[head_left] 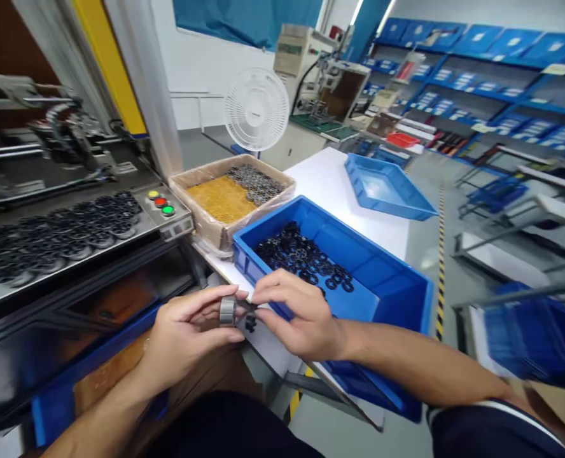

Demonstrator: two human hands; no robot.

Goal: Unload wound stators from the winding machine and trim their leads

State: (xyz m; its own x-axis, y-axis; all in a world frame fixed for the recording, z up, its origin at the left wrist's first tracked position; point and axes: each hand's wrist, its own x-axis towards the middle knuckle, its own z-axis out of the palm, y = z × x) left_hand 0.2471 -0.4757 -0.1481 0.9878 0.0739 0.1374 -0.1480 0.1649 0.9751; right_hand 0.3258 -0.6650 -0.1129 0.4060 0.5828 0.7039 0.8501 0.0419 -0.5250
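- Left hand (182, 331) pinched shut on a grey ring (228, 310), thumb and fingers on its rim.
- Right hand (306, 321) narrow, fingertips pinching a small black part (251, 323) just beside the ring.
- Both held off the near-left edge of the bench (320, 181), over the gap between it and the machine (96, 162).
- Likely the main risk is a drop. Nothing under the ring but that gap and dark shelving below, and only a thin fingertip grip on the black part, so a slip could send either piece down out of easy reach.
- Could end up crooked against the ring. Black part largely hidden by the right fingers, so its alignment is hard to judge, and no telling whether touching the ring or just apart.
- Bin (382, 270) right at the bench's near edge, with loose black pieces (306, 254) lying toward its far-left corner. A knock from the right forearm, lying just above its near wall, might shift it off.
- Box (201, 222) of grey rings and yellow filling touching the bin on the far-left side, so a stray piece could probably land in the wrong container.
- Buttons (161, 202) on the machine's corner, near the box. A careless left wrist might press one.
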